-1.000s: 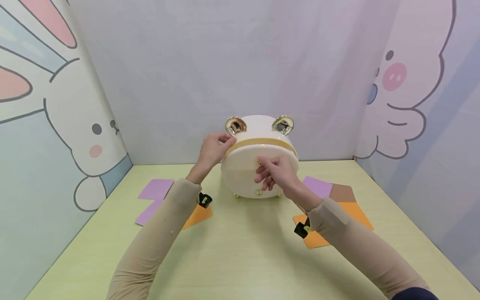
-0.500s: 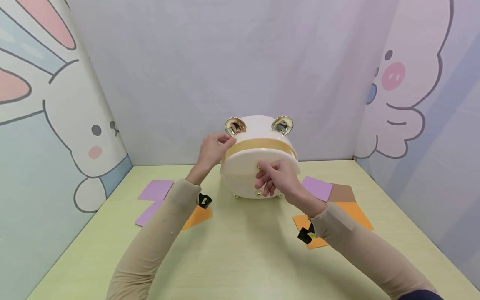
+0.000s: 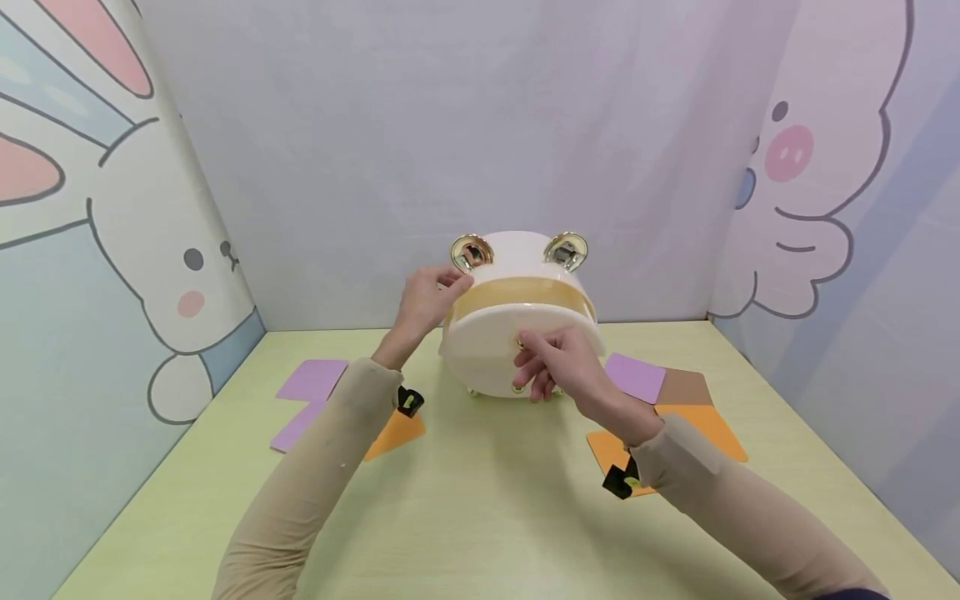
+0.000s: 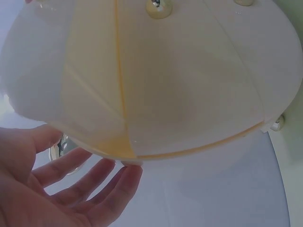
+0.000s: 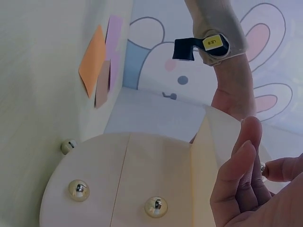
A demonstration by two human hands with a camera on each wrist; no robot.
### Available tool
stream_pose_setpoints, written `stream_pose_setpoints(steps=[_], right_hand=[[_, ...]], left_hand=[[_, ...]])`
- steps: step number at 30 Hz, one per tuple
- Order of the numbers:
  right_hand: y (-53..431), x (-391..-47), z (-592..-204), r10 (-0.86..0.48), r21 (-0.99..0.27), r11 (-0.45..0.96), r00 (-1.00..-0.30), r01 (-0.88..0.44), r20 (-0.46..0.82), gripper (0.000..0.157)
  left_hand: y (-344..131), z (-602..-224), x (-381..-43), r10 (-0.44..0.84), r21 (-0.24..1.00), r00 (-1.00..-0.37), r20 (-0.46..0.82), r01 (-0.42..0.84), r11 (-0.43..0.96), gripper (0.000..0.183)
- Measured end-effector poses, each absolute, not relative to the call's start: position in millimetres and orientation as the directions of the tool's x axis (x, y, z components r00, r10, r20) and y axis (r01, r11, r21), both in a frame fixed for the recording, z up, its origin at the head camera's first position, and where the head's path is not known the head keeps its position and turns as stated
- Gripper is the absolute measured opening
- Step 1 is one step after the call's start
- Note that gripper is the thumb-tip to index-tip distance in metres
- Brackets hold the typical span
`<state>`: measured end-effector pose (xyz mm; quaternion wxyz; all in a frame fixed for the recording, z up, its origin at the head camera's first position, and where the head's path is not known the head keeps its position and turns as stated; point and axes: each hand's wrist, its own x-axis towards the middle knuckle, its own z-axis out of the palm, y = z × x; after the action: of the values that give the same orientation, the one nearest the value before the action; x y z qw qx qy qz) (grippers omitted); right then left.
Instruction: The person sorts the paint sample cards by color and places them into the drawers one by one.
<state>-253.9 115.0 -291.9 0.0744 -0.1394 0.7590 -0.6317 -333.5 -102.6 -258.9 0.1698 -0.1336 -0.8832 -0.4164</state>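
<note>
A white, rounded small drawer cabinet (image 3: pixel 480 358) with gold round ears, gold knobs and small gold feet stands at the table's back. Its top drawer (image 3: pixel 525 321) is pulled partly out, and a tan inner part shows above its front. My right hand (image 3: pixel 562 362) pinches the top gold knob (image 5: pixel 263 171) between thumb and finger. Two lower knobs (image 5: pixel 156 206) show below in the right wrist view. My left hand (image 3: pixel 427 296) touches the cabinet's upper left side beside the gold ear (image 3: pixel 471 252), its fingertips (image 4: pixel 130 172) against the side with fingers loosely bent.
Purple cards (image 3: pixel 311 379) and an orange card (image 3: pixel 397 433) lie to the left on the pale table (image 3: pixel 465 517). Further purple (image 3: pixel 633 377), brown (image 3: pixel 684 387) and orange (image 3: pixel 708 429) cards lie on the right. Cartoon-printed walls enclose the sides and a plain one the back.
My right hand has moved toward me and slightly down with the knob, drawing the top drawer outward. The tan gap above the drawer front has widened. My left hand has stayed in place.
</note>
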Motion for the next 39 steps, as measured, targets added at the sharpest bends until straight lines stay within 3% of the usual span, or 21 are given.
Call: stream_pose_setpoints(steps=[22, 39], right_hand=[[118, -237, -295, -0.309, -0.978, 0.172, -0.949, -0.118, 0.060, 0.046], [120, -231, -300, -0.312, -0.977, 0.174, -0.948, -0.121, 0.062, 0.049]], left_hand=[[-102, -259, -333, 0.102, 0.684, -0.902, 0.420, 0.388, 0.618, 0.029], [-102, -260, -333, 0.101, 0.688, -0.901, 0.421, 0.390, 0.612, 0.028]])
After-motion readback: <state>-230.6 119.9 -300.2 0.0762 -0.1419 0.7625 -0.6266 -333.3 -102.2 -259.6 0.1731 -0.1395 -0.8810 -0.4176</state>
